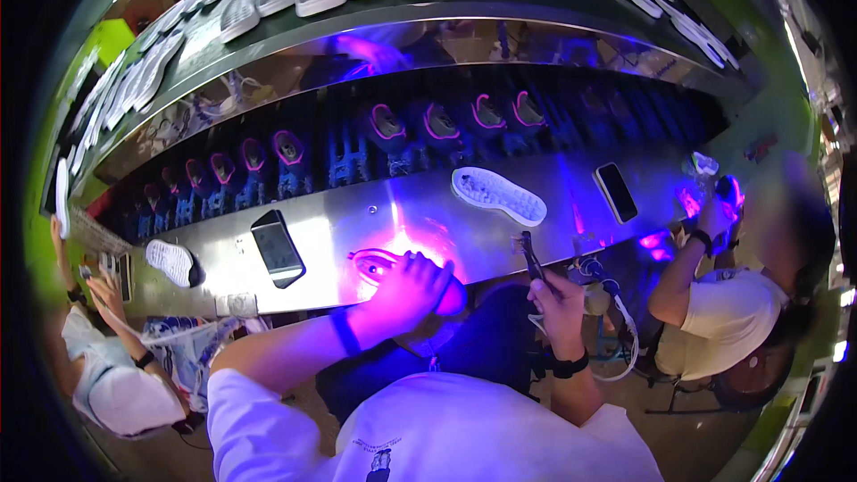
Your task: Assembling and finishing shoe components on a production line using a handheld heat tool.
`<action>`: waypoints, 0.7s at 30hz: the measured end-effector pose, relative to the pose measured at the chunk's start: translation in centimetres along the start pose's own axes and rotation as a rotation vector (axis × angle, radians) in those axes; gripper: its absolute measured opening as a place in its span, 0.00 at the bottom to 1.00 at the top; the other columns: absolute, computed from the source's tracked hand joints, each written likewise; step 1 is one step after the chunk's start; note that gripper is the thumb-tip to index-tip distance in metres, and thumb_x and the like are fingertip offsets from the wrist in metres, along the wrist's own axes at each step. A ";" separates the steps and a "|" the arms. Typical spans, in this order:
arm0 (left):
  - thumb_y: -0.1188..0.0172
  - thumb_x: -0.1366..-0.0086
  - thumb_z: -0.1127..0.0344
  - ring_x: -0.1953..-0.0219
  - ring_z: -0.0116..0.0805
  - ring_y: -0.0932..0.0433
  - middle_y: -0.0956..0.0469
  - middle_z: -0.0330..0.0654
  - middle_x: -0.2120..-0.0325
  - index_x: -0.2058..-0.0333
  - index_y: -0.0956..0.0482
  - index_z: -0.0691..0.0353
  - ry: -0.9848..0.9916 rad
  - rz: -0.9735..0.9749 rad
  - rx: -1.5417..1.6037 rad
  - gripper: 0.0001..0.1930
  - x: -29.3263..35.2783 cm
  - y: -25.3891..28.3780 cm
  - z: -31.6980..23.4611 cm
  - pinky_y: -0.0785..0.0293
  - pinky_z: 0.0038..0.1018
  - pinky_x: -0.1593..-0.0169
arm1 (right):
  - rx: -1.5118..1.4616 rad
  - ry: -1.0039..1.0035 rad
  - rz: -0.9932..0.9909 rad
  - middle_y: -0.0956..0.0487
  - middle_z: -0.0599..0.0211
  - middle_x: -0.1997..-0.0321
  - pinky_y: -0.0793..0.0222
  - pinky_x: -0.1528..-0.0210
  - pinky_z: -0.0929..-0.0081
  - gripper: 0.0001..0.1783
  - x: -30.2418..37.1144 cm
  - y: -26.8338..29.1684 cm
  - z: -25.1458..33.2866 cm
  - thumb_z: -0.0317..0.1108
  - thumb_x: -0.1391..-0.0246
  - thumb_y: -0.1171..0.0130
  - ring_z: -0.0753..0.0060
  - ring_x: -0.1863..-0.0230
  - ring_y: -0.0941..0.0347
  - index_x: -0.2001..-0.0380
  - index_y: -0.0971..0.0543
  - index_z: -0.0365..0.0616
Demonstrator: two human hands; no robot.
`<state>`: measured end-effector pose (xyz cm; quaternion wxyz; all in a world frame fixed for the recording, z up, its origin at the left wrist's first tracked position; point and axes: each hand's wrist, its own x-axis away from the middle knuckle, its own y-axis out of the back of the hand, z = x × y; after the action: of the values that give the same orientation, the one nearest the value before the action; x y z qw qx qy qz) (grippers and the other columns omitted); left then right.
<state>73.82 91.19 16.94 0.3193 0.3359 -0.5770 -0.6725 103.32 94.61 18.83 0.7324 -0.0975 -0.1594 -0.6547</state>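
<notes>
My left hand (pixel 406 290) is closed over a shoe upper (pixel 453 297), lit strongly in pink and violet light at the front edge of the metal bench. The rim of its opening (pixel 370 261) shows left of my fingers, and my hand hides much of its side. My right hand (pixel 561 305), apart from the upper, grips a slim dark brush-like tool (pixel 531 254) that points up toward the bench. Just beyond the tool, a white shoe sole (pixel 498 196) lies on the bench with its textured hollow side up.
A phone (pixel 616 193) lies to the right, a dark phone-like device (pixel 278 248) and another sole (pixel 172 263) to the left. Behind, shoe uppers (pixel 442 122) stand on a blue rack below a belt (pixel 500 2) of soles. Co-workers sit at right (pixel 728 312) and left (pixel 129 388).
</notes>
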 end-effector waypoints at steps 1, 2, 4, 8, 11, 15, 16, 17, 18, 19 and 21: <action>0.38 0.43 0.58 0.55 0.46 0.20 0.21 0.46 0.59 0.45 0.25 0.65 0.020 -0.003 -0.008 0.28 -0.1 -0.7 -0.3 0.25 0.48 0.47 | -0.003 0.023 -0.011 0.19 0.72 0.70 0.35 0.71 0.86 0.15 0.2 -0.1 0.2 0.27 0.40 0.35 0.86 0.71 0.28 0.51 0.17 0.33; 0.40 0.42 0.60 0.57 0.43 0.20 0.21 0.45 0.60 0.46 0.24 0.66 -0.096 0.023 -0.019 0.26 -0.1 -1.2 -0.3 0.25 0.44 0.49 | -0.023 0.070 0.000 0.19 0.71 0.67 0.32 0.68 0.84 0.16 0.2 -0.1 -0.3 0.25 0.41 0.35 0.85 0.69 0.27 0.49 0.17 0.34; 0.41 0.44 0.63 0.59 0.37 0.21 0.22 0.43 0.64 0.50 0.21 0.65 -0.234 0.033 0.037 0.23 -0.1 -0.9 1.1 0.24 0.35 0.52 | 0.002 0.096 0.033 0.18 0.70 0.66 0.31 0.65 0.83 0.16 0.4 -0.1 -0.4 0.25 0.41 0.35 0.83 0.68 0.26 0.49 0.17 0.33; 0.36 0.47 0.63 0.56 0.42 0.20 0.20 0.44 0.59 0.48 0.22 0.66 0.142 -0.287 0.317 0.27 1.9 2.6 2.5 0.24 0.41 0.51 | 0.188 0.235 0.078 0.17 0.68 0.66 0.28 0.61 0.80 0.15 0.5 -1.3 -1.9 0.25 0.42 0.34 0.80 0.67 0.24 0.51 0.16 0.33; 0.29 0.49 0.58 0.48 0.50 0.21 0.21 0.50 0.52 0.46 0.24 0.68 0.440 -0.411 0.438 0.32 4.7 3.4 -0.5 0.26 0.48 0.42 | 0.225 0.184 0.191 0.17 0.68 0.68 0.28 0.59 0.79 0.15 -0.1 -4.0 -2.9 0.26 0.43 0.32 0.80 0.66 0.23 0.53 0.16 0.34; 0.25 0.48 0.50 0.38 0.62 0.28 0.25 0.59 0.46 0.44 0.28 0.71 0.545 -0.405 0.518 0.40 8.3 3.1 -4.2 0.36 0.58 0.32 | 0.301 0.229 0.329 0.17 0.69 0.71 0.29 0.64 0.78 0.14 -1.7 -6.8 -5.3 0.28 0.43 0.32 0.81 0.69 0.24 0.54 0.15 0.35; 0.25 0.48 0.51 0.38 0.61 0.28 0.25 0.60 0.46 0.44 0.28 0.72 0.523 -0.368 0.520 0.39 8.9 2.9 -4.6 0.37 0.59 0.32 | 0.274 0.212 0.349 0.18 0.69 0.73 0.30 0.67 0.78 0.15 -1.9 -7.4 -5.3 0.29 0.43 0.31 0.82 0.71 0.25 0.54 0.15 0.35; 0.25 0.47 0.51 0.38 0.61 0.28 0.26 0.60 0.46 0.44 0.29 0.73 0.499 -0.333 0.523 0.39 9.5 2.6 -5.0 0.38 0.60 0.32 | 0.280 0.206 0.361 0.18 0.69 0.73 0.30 0.67 0.78 0.15 -2.3 -7.7 -5.5 0.29 0.43 0.31 0.82 0.71 0.25 0.54 0.15 0.35; 0.26 0.46 0.54 0.38 0.62 0.28 0.26 0.62 0.45 0.43 0.29 0.75 0.470 -0.344 0.530 0.39 10.0 1.8 -5.4 0.40 0.61 0.31 | 0.282 0.179 0.367 0.18 0.69 0.73 0.30 0.67 0.78 0.15 -2.8 -7.9 -6.0 0.30 0.43 0.31 0.82 0.71 0.24 0.54 0.15 0.35; 0.26 0.46 0.54 0.38 0.62 0.28 0.26 0.62 0.45 0.43 0.29 0.75 0.481 -0.347 0.533 0.39 10.4 1.4 -5.7 0.40 0.61 0.31 | 0.285 0.154 0.371 0.17 0.69 0.73 0.30 0.68 0.79 0.15 -3.1 -8.1 -6.5 0.31 0.43 0.30 0.82 0.71 0.24 0.54 0.15 0.35; 0.28 0.44 0.56 0.38 0.61 0.27 0.26 0.62 0.45 0.42 0.29 0.74 0.448 -0.320 0.507 0.36 10.9 1.0 -6.0 0.40 0.60 0.31 | 0.304 0.141 0.378 0.17 0.68 0.72 0.30 0.68 0.78 0.16 -3.2 -8.4 -7.3 0.31 0.43 0.30 0.82 0.72 0.24 0.54 0.15 0.35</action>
<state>72.56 78.84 16.36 0.2352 0.6291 -0.5813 -0.4594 95.45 93.92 10.30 0.8573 0.0317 -0.1837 -0.4799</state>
